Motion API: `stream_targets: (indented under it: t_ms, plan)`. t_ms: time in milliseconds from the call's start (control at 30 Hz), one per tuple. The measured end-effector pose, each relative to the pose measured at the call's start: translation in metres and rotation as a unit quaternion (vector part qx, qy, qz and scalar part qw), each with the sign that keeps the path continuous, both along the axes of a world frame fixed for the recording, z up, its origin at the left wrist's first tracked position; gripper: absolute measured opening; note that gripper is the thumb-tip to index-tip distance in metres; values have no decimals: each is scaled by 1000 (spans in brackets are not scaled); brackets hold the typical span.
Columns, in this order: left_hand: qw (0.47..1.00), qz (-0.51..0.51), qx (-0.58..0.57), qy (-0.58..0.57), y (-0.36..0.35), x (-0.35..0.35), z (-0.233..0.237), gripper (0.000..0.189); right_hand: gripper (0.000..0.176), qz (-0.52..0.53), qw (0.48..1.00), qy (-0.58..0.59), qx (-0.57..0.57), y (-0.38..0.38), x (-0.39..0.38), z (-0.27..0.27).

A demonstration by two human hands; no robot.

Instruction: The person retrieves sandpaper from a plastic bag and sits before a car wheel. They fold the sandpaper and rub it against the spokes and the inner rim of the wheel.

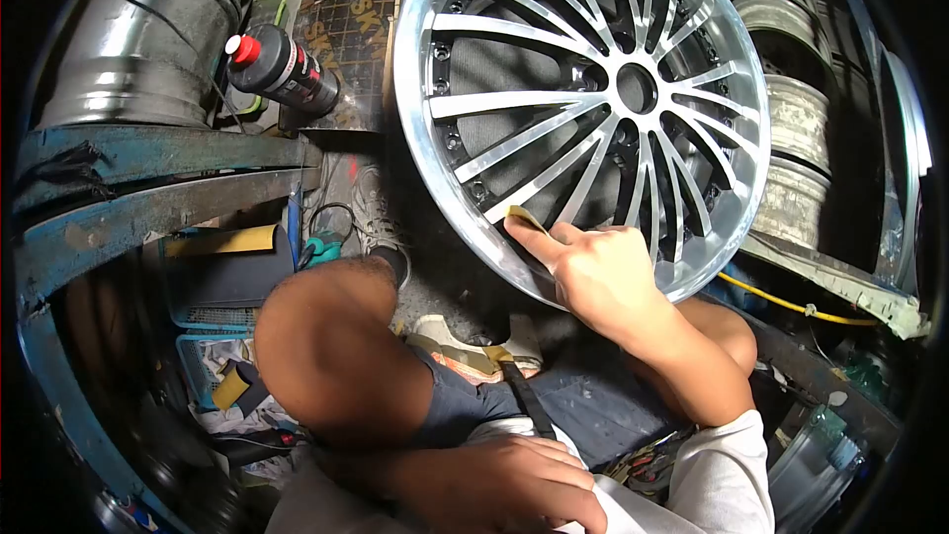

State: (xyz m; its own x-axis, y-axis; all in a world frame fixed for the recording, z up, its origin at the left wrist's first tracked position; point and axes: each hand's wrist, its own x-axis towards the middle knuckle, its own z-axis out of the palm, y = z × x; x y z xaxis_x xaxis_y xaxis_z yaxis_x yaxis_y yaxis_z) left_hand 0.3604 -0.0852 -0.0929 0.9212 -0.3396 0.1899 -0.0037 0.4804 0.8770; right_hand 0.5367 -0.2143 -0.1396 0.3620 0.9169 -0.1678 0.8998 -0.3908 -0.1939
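A multi-spoke alloy wheel [450,107] with a polished rim and bright spokes stands tilted in front of me. My right hand [603,272] reaches over its near edge, the index finger stretched along a spoke's outer end. Under that fingertip is a small folded piece of yellow sandpaper [526,217], pressed where spoke meets rim; the other fingers are curled. My left hand [509,485] lies flat against my lap, fingers extended, holding nothing visible. Between my thighs sits a pale cloth-like item with yellow pieces [465,356], only partly visible.
A dark bottle with a red cap [287,69] stands on a board at left, beside a blue metal frame [158,193]. Blue baskets [198,366] hold sandpaper sheets and scraps. Bare wheel rims [796,119] stack at right, near a yellow hose [791,305]. A shiny metal barrel [148,35] lies upper left.
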Motion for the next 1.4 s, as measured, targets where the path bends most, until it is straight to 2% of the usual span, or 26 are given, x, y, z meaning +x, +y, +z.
stream_targets:
  t_ms: [67,133,200,233,300,367,433,533,600,633,700,800,833,867,900,933,967,1000,1033,1100,1300,1400]
  plan:
    - [1000,21,12,-4,-4,-5,-2,21,51,0,1000,3,30,5,2,1]
    - [999,31,20,-8,-5,-5,-1,20,49,9,1000,8,-3,1,3,-2]
    - [999,15,21,21,-2,-1,5,20,46,9,999,15,-33,-1,6,7]
    - [998,-10,22,61,2,4,11,19,45,7,1000,12,-1,2,5,8]
    - [997,26,66,21,-6,2,2,19,42,0,998,9,60,6,3,6]
    - [994,12,106,7,-11,-2,3,18,44,-5,1000,12,1,-2,7,-12]
    - [987,-16,160,-1,-10,1,3,18,52,-18,998,25,-45,-4,5,5]
    - [967,-22,253,35,-17,-1,-1,16,48,-14,998,25,53,-2,-1,-3]
    - [948,-5,310,74,-26,0,0,12,44,-15,1000,7,-16,-6,1,-7]
    - [919,4,391,52,-25,4,-1,12,43,-4,999,8,-31,-9,5,1]
    - [840,30,541,25,-17,2,5,13,42,-40,999,14,24,-27,7,19]
    - [748,39,662,22,10,18,32,18,44,-71,988,-4,138,-49,23,58]
    - [691,36,722,2,18,34,42,23,45,-80,980,-10,183,-53,28,66]
    - [636,29,771,21,23,55,48,26,41,-78,972,-2,223,-58,32,67]
    - [605,80,792,-38,34,72,36,30,38,-76,962,5,261,-63,33,69]
    - [573,82,815,-4,39,101,32,36,29,-82,961,55,259,-65,30,74]
    - [570,99,816,-12,49,121,15,41,24,-75,964,43,252,-67,25,74]
    - [546,54,836,9,55,139,5,51,23,-57,965,49,250,-69,21,72]
    - [541,42,840,-18,62,150,-13,59,23,-41,967,56,245,-71,19,68]
    - [531,21,847,-9,64,167,-30,64,22,-38,964,91,249,-75,16,61]
    - [511,31,858,-37,62,175,-45,65,29,-69,973,79,205,-94,39,63]
    - [557,33,829,-23,69,174,-44,62,27,-86,977,66,186,-99,50,59]
